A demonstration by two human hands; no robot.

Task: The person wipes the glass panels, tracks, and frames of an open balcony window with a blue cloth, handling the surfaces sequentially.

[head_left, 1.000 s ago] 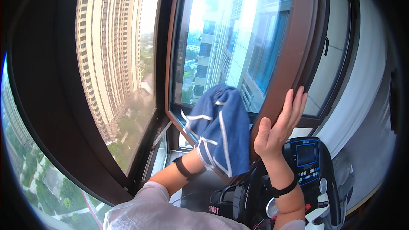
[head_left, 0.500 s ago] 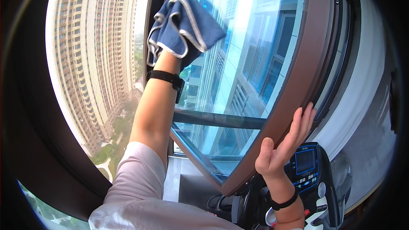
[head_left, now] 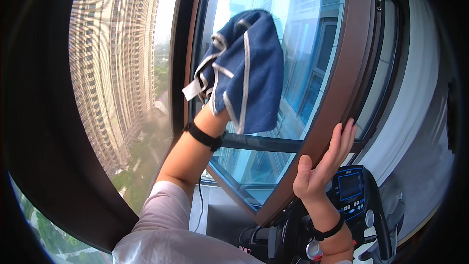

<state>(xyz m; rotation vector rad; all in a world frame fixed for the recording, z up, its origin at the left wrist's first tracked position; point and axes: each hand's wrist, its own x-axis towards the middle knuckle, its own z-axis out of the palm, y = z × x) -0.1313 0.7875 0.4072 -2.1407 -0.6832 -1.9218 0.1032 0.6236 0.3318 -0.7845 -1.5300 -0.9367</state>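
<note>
A blue cleaning cloth [head_left: 259,68] with pale edging and a white tag drapes over my left hand [head_left: 217,111] and hides its fingers. My left arm reaches up, so the cloth lies at the pane of the window sash [head_left: 337,88], which has a brown frame and stands swung inward. Whether all of the cloth touches the glass I cannot tell. My right hand [head_left: 320,168] is open, its fingers straight and resting along the brown frame low on the right side. Nothing is in it. Both wrists wear black bands.
Below the sash stands a treadmill with a black console [head_left: 349,188], close to my right forearm. A white curtain [head_left: 410,102] hangs at the right. On the left, a dark window frame [head_left: 178,58] borders a screened view of tall buildings. A thin cable [head_left: 201,205] hangs beneath the sash.
My left hand has come down and to the right across the pane with the cloth, which now hangs lower and broader. The right hand stays on the frame.
</note>
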